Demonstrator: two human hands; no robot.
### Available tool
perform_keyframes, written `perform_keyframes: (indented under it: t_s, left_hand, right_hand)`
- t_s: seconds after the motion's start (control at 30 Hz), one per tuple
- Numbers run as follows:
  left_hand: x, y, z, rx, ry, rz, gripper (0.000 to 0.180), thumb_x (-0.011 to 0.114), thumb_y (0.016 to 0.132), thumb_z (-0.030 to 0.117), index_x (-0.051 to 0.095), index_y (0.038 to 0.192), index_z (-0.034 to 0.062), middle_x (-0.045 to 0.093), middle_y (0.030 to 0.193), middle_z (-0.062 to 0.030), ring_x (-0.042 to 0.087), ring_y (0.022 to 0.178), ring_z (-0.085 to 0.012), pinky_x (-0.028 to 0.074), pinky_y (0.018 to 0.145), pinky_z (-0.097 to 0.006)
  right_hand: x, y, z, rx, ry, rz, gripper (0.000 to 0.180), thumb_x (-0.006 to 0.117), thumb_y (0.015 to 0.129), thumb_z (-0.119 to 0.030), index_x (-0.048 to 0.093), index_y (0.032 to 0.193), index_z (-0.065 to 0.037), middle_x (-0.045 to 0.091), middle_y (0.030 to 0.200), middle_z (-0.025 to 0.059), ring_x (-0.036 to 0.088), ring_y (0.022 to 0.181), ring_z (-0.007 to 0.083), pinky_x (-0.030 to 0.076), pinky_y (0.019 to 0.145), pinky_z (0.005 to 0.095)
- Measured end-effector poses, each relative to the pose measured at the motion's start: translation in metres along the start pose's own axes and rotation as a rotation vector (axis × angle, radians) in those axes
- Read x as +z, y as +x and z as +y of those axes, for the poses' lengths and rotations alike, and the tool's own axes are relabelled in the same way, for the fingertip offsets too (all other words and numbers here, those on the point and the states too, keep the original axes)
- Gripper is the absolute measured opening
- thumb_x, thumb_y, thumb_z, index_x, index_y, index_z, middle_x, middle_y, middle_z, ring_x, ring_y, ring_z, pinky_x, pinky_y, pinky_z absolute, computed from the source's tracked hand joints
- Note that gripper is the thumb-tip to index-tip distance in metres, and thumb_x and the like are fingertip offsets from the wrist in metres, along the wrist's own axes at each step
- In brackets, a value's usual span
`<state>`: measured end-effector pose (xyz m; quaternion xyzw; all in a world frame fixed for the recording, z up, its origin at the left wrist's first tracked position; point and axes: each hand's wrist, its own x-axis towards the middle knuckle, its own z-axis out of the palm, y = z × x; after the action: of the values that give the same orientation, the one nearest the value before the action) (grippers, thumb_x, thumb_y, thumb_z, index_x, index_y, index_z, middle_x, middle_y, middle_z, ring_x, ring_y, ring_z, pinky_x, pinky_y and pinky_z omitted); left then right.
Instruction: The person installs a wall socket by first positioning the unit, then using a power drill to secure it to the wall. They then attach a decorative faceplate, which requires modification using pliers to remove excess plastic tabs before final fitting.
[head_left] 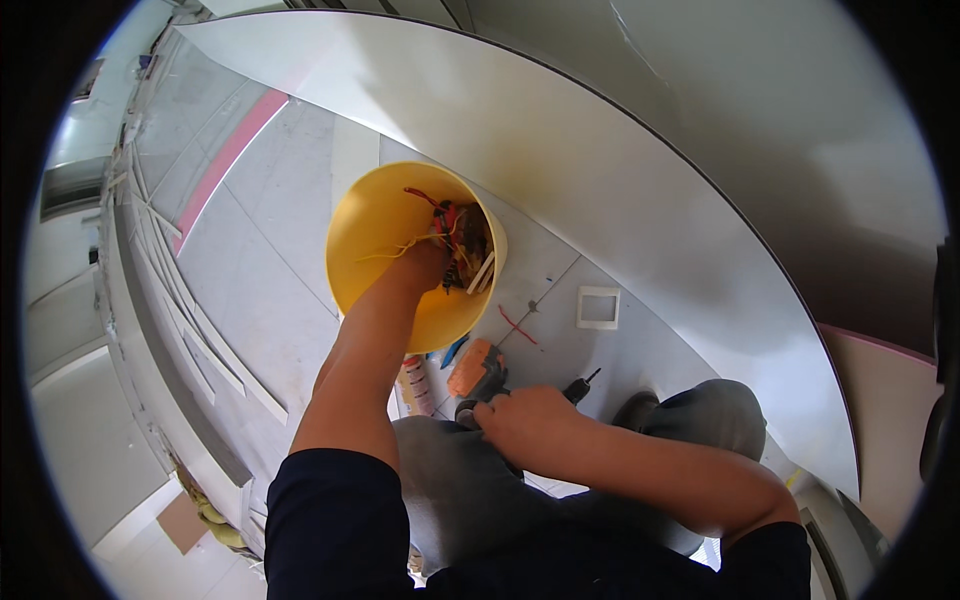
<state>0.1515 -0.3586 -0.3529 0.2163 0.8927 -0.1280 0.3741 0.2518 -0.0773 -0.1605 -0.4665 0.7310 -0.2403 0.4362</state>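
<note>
A yellow bucket [365,215] stands on the tiled floor in front of me. My left hand [428,262] reaches down inside it, and its fingers are hidden among the contents. Around that hand lie red- and black-handled tools [450,225], a thin yellow wire [400,247] and several pale strips [482,272]. By my knees, my right hand [525,422] is closed in a fist-like grip at the dark end of an orange-and-dark tool [476,370], whose exact kind I cannot tell. Beyond the right wrist shows a black chuck-like piece with a pointed bit [580,388].
A large white curved panel [560,130] leans along the right. A white square frame [598,308], red wire scraps [518,328] and a printed tube [415,385] lie on the floor. Long white strips [185,290] and a pink strip [228,165] lie at left.
</note>
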Motion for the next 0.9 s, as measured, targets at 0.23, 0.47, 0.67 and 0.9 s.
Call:
perform_keyframes:
  t_s: [0.23, 0.47, 0.67, 0.9]
  left_hand:
    - [0.028, 0.016, -0.008, 0.033, 0.093, -0.025, 0.028, 0.067, 0.086, 0.008, 0.075, 0.112, 0.0, 0.074, 0.114, -0.0226, 0.072, 0.105, -0.0368, 0.058, 0.091, -0.047]
    - [0.042, 0.016, -0.009, 0.069, 0.061, 0.021, 0.029, 0.069, 0.083, 0.009, 0.076, 0.11, 0.0014, 0.073, 0.116, -0.0205, 0.068, 0.116, -0.0337, 0.054, 0.099, -0.043]
    - [0.014, 0.016, -0.002, 0.129, 0.128, 0.092, 0.028, 0.068, 0.082, 0.007, 0.077, 0.109, 0.0003, 0.075, 0.112, -0.0216, 0.07, 0.111, -0.0356, 0.055, 0.095, -0.044]
    - [-0.01, 0.006, 0.003, 0.109, 0.087, -0.094, 0.029, 0.066, 0.082, 0.005, 0.077, 0.109, -0.0009, 0.075, 0.107, -0.023, 0.072, 0.106, -0.0377, 0.057, 0.091, -0.045]
  right_hand:
    - [0.0, 0.002, 0.002, -0.009, 0.028, 0.029, 0.023, 0.062, 0.1, -0.026, 0.061, 0.109, -0.005, 0.07, 0.093, 0.0144, 0.072, 0.087, 0.033, 0.057, 0.071, 0.0456]
    - [0.005, 0.002, 0.002, -0.013, 0.014, 0.048, 0.024, 0.062, 0.099, -0.026, 0.062, 0.107, -0.004, 0.07, 0.094, 0.0146, 0.072, 0.086, 0.0334, 0.057, 0.072, 0.0456]
    - [0.006, 0.001, 0.002, -0.008, 0.02, 0.076, 0.025, 0.062, 0.1, -0.03, 0.061, 0.104, -0.005, 0.07, 0.092, 0.0143, 0.072, 0.086, 0.0338, 0.056, 0.072, 0.0461]
    - [0.006, 0.005, 0.001, 0.014, -0.026, 0.032, 0.028, 0.062, 0.1, -0.032, 0.059, 0.105, -0.005, 0.07, 0.091, 0.0129, 0.072, 0.086, 0.0334, 0.056, 0.07, 0.0471]
